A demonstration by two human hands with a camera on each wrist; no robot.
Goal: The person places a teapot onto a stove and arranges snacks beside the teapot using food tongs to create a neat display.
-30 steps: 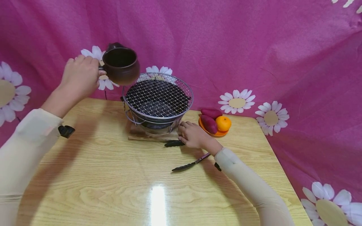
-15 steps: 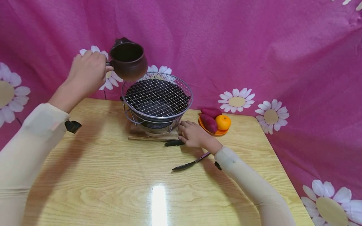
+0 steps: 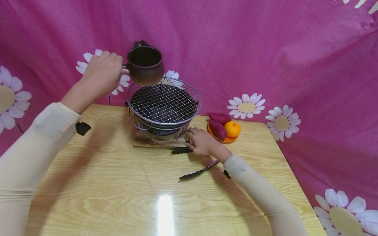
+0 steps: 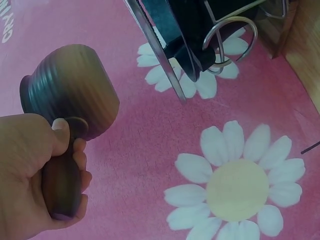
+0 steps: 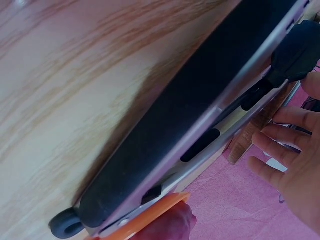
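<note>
In the head view, the left hand was clamped on the handle of a dark brown pot, held in the air by the far left of the grill. The pot's mouth faced the camera, and its base overlapped the rim of the grill in the picture. The grill, topped with a wire mesh, stood on a wooden board near the back of the table. The right hand was by the grill's near right side, above the tongs, whose two black tips lay spread. Just right of it, an orange plate bore two purple tubers and an orange. Behind hung a pink cloth with white daisies.

In the left wrist view, the fingers and thumb wrapped the handle; the pot hung apart from the grill's metal edge.

In the right wrist view, the right hand was loose, fingers a little apart, gripping nothing. The tongs crossed the picture beside it; whether the fingertips touched the board could not be told.
</note>
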